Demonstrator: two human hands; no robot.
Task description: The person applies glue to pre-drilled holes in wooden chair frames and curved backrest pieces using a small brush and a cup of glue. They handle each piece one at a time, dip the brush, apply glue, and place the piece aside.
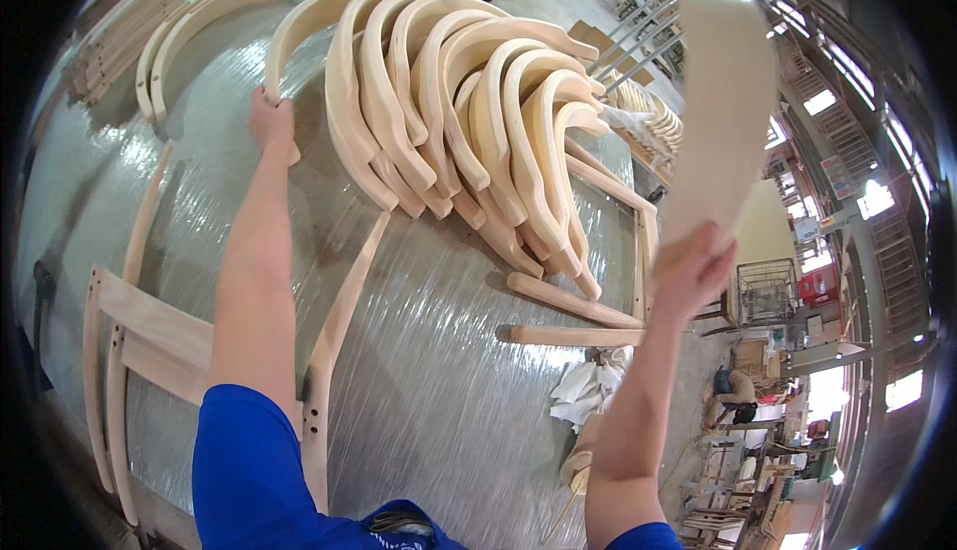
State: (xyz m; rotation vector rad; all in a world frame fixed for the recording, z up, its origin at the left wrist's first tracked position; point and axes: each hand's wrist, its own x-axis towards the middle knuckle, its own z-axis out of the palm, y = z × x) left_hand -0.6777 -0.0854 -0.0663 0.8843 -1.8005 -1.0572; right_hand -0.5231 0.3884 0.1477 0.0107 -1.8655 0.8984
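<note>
My left hand [271, 119] is closed round the near end of a curved wooden piece [287, 39], at the left edge of a pile. That pile is of several pale, smooth curved wooden pieces [439, 91], nested against one another on a table [429, 410] covered in shiny clear film. Raised at the right, my right hand [693, 269] grips the lower end of a broad, pale wooden board [726, 101]. The board stands nearly upright and is slightly blurred. Its face is toward me, and it is held above the table, apart from the pile.
A wooden frame [159, 316] with a broad crosspiece lies at the lower left. Two curved pieces [189, 36] and stacked wooden strips [120, 46] are at the far left. Straight wooden legs [578, 336] and a white cloth [590, 390] lie right of centre. A person [736, 390] bends over beyond.
</note>
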